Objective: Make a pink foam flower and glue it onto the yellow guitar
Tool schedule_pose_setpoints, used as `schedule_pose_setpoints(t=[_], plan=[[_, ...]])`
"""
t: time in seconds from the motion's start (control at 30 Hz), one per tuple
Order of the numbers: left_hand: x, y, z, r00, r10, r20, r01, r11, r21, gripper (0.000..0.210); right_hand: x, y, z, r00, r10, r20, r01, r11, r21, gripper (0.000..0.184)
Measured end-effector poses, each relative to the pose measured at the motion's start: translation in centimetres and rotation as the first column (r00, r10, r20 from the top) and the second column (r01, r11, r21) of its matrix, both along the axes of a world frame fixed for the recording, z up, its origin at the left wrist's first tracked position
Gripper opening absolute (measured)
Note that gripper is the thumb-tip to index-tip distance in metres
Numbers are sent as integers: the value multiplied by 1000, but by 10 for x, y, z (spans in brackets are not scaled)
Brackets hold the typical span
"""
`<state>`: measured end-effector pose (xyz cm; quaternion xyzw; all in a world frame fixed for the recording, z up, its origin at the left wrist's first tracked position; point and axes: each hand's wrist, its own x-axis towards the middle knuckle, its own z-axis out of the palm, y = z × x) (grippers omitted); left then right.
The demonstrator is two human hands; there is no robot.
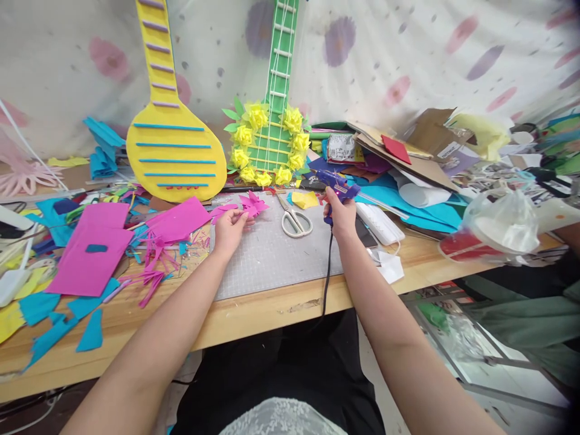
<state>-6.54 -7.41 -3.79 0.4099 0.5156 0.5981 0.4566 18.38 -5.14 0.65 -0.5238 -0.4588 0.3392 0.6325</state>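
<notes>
My right hand [341, 214] is wrapped round a dark blue hot glue gun [334, 180], its nozzle pointing left and its black cord hanging over the table edge. Closed in a pinch, my left hand [231, 229] is at a magenta paper flower [254, 204] above the grey cutting mat [272, 260]. Another magenta piece [222, 211] shows just behind those fingers. Scissors with white handles [296, 223] lie on the mat between my hands. Close to them is a yellow scrap [305, 199].
Behind stand a yellow paper guitar [176, 151] and a green one ringed with yellow flowers [272, 145]. Magenta sheets [90, 254] and blue scraps cover the left. To the right are a white power strip [379, 225], cardboard [403, 151] and a red-and-white cup [471, 241].
</notes>
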Motion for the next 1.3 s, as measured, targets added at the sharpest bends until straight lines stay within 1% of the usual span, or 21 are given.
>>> schedule_pose_setpoints(t=[0.07, 0.13, 0.17, 0.23, 0.3, 0.4, 0.53, 0.63, 0.77, 0.93, 1.03, 1.3], plan=[[0, 0, 1, 1000, 14, 0, -14, 1000, -9, 14, -11, -5, 8, 989, 131, 75, -130, 991, -13, 37], [1, -1, 2, 1000, 23, 3, -23, 1000, -18, 12, -25, -9, 12, 940, 296, 172, -284, 955, -88, 38], [1, -1, 2, 1000, 26, 4, -26, 999, -21, 11, -32, -11, 11, 906, 364, 214, -342, 930, -134, 39], [1, -1, 3, 1000, 30, 3, -30, 999, -22, 10, -44, -12, 6, 856, 436, 277, -388, 897, -213, 41], [1, -2, 4, 999, 39, 1, -39, 999, -20, 8, -52, -14, -1, 839, 442, 319, -381, 894, -237, 43], [1, -2, 5, 998, 55, -4, -55, 998, -26, 5, -55, -16, -8, 823, 427, 375, -362, 903, -232, 45], [1, -1, 5, 998, 57, -7, -57, 998, -28, 5, -53, -20, -12, 775, 449, 446, -362, 892, -269, 45], [1, -1, 4, 998, 59, -5, -59, 998, -21, 6, -53, -22, -12, 754, 434, 493, -341, 900, -272, 44], [1, -1, 4, 999, 54, -5, -54, 998, -13, 7, -53, -23, -12, 753, 407, 518, -310, 912, -267, 42], [1, -1, 4, 998, 58, -13, -58, 998, -11, 7, -53, -24, -13, 747, 398, 532, -310, 917, -251, 38], [1, -1, 4, 998, 53, -21, -53, 999, -13, 7, -53, -22, -14, 743, 398, 539, -307, 917, -253, 39], [2, -3, 7, 999, 40, -28, -41, 999, -17, 7, -53, -21, -14, 763, 399, 508, -316, 917, -244, 39]])
